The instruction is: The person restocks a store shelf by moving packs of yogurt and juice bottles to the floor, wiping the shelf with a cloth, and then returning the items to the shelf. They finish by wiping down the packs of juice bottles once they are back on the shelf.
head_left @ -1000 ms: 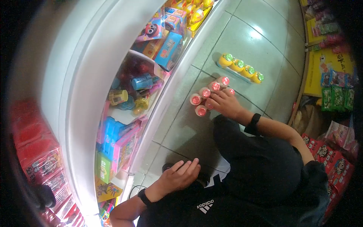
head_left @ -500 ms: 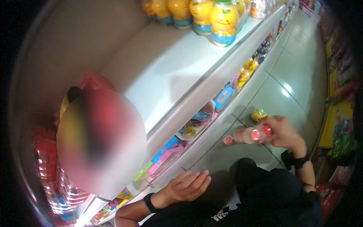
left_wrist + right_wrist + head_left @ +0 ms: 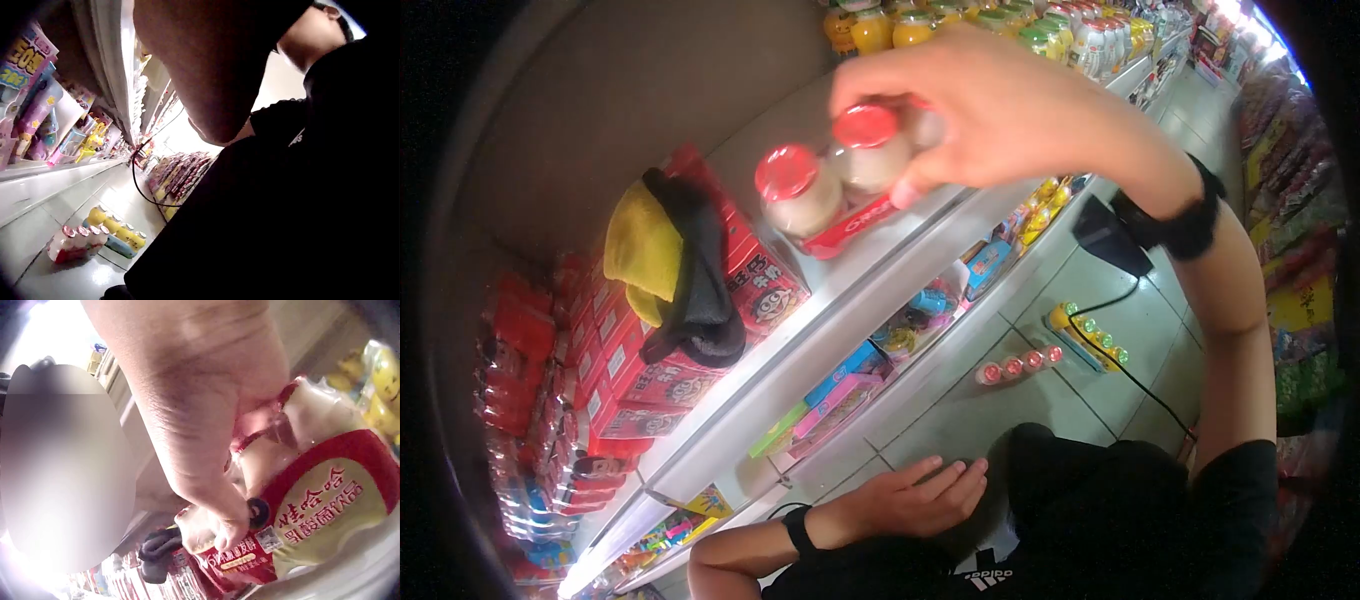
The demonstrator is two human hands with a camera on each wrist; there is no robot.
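My right hand [image 3: 1000,110] grips a shrink-wrapped pack of bottled milk drinks [image 3: 790,190] from above, thumb on the near side. The bottles have red foil caps and pale bodies, and a red and cream printed label [image 3: 325,506] faces the right wrist camera. Held at the shelf's front edge, the pack overlaps the white shelf [image 3: 850,270] in the head view. My fingers hide its far end. My left hand [image 3: 930,498] is held low before my body with its fingers loosely extended and nothing in it.
Red boxes [image 3: 765,280] stand left of the pack, with a yellow and black cloth item [image 3: 645,240] on top. Yellow bottles [image 3: 870,35] line the shelf further back. On the floor stand another red-capped pack [image 3: 1018,366] and a yellow pack [image 3: 1090,338]. A black cable [image 3: 1145,385] hangs near my right arm.
My right hand has taken a red-capped pack from the floor and raised it to the shelf; one such pack stays below. The head view has shifted toward the shelf. My left hand stays low.
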